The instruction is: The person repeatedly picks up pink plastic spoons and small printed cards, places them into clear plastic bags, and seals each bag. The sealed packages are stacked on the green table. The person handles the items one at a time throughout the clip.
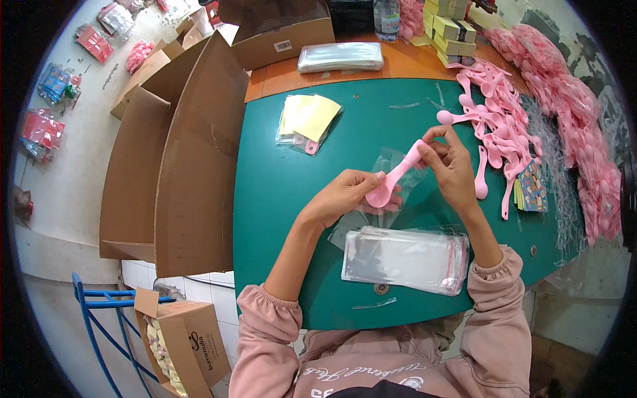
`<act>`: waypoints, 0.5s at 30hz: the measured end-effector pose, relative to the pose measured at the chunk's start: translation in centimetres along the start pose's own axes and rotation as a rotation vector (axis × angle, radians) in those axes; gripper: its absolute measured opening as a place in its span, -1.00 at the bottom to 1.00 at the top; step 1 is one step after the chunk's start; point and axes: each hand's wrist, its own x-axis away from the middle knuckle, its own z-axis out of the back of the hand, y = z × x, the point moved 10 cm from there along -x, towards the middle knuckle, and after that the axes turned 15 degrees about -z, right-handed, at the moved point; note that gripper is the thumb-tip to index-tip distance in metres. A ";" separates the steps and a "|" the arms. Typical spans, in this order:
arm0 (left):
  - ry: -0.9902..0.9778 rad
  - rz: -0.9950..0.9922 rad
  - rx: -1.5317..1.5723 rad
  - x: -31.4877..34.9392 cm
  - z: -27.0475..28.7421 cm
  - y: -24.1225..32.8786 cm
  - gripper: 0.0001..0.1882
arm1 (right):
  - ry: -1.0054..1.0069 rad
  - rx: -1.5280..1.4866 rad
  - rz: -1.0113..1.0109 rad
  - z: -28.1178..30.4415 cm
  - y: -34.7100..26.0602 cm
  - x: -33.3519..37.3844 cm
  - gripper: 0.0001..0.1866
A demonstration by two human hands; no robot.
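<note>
A pink plastic spoon [396, 178] slants between my hands above the green table. My left hand [344, 196] has its thumb over the spoon's round bowl and its fingers behind it, along with a clear plastic bag [416, 183]. At the spoon's upper end, my right hand [449, 159] pinches with thumb and forefinger. Whether the spoon lies inside the bag or in front of it, I cannot tell. Just below my hands rests a stack of clear plastic bags [398, 260]. A pile of pink spoons [494, 109] lies to the right, with small printed cards [532, 188] beside it.
Yellow cards in clear bags [308, 119] lie at the table's left. Along the back are a bundle of clear bags [340, 57], a bottle [387, 21] and yellow card stacks [453, 33]. Open cardboard boxes [199, 152] stand left; bagged pink spoons [564, 113] line the right edge.
</note>
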 end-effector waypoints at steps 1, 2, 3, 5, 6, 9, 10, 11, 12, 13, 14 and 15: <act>0.001 0.000 -0.002 0.0 0.2 -0.2 -0.54 | -0.027 -0.033 0.021 -0.3 0.0 0.0 -0.79; 0.013 -0.049 0.006 -0.2 0.4 0.1 -0.55 | -0.054 -0.064 0.042 -0.5 -0.1 0.1 -0.75; 0.026 -0.097 0.014 -0.3 0.6 0.5 -0.56 | -0.052 -0.063 0.043 -0.6 -0.3 0.2 -0.75; 0.057 -0.112 0.041 -0.4 0.7 0.4 -0.57 | -0.183 0.079 0.104 -2.5 -1.2 0.9 -0.58; 0.089 -0.125 0.068 -0.4 1.0 0.5 -0.58 | -0.183 0.078 0.105 -2.5 -1.3 1.0 -0.58; 0.106 -0.088 0.134 -0.1 1.4 0.3 -0.59 | -0.244 0.264 0.222 -3.4 -2.1 1.7 -0.48; 0.107 -0.088 0.134 -0.2 1.4 0.3 -0.59 | -0.309 0.303 0.215 -3.6 -2.0 1.7 -0.48; 0.090 -0.082 0.108 -0.2 1.2 0.3 -0.59 | -0.372 0.342 0.208 -4.0 -1.9 1.9 -0.47; 0.074 -0.076 0.082 -0.3 1.1 0.4 -0.59 | -0.370 0.342 0.210 -4.0 -2.0 2.0 -0.47; 0.073 -0.077 0.080 -0.4 1.1 0.5 -0.59 | -0.372 0.410 0.250 -4.5 -2.2 2.3 -0.46; 0.051 -0.106 0.047 -0.4 1.1 0.8 -0.58 | -0.372 0.477 0.289 -4.9 -2.3 2.6 -0.45; 0.030 -0.135 0.013 -0.4 1.1 1.2 -0.58 | -0.370 0.476 0.290 -4.8 -2.3 2.7 -0.45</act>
